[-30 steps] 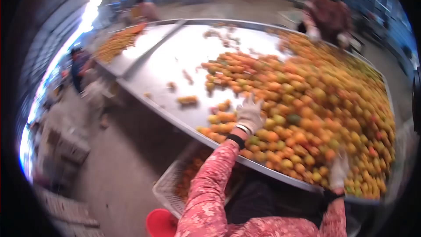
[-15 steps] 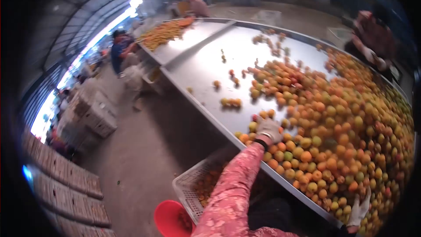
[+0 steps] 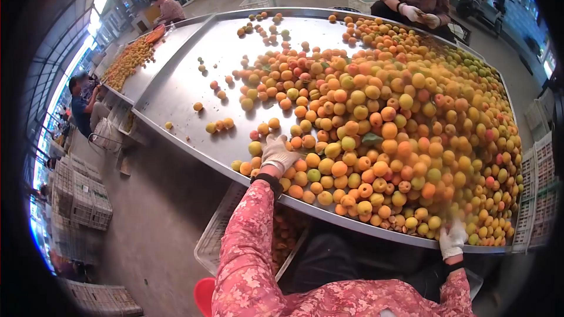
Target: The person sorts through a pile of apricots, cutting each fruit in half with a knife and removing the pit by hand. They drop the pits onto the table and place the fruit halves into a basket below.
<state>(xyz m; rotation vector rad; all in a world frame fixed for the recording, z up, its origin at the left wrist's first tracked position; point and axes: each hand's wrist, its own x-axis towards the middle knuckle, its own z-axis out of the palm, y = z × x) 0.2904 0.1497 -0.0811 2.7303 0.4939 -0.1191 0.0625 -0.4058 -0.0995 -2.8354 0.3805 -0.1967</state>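
A sloping metal sorting table (image 3: 182,88) carries a large heap of orange and yellow apricots (image 3: 376,135). My left hand (image 3: 279,151), in a pale knitted glove, lies at the heap's near left end. Its fingers are apart and touch apricots beside the table's near edge. My right hand (image 3: 453,238), also gloved, reaches over the near edge further right. Its fingers are spread against the apricots at the bottom of the heap, their tips partly blurred. I see no apricot enclosed in either hand.
Below the near edge stands a plastic crate (image 3: 211,238) with apricots in it, and a red bucket (image 3: 204,294) beside it. A person with gloved hands (image 3: 420,16) sits across the table. Stacked crates (image 3: 88,199) stand at left, more crates (image 3: 537,194) at right.
My view has swung to the right, so the table and heap appear further left. Both hands remain at the near edge among the apricots. The co-worker across the table shows more fully.
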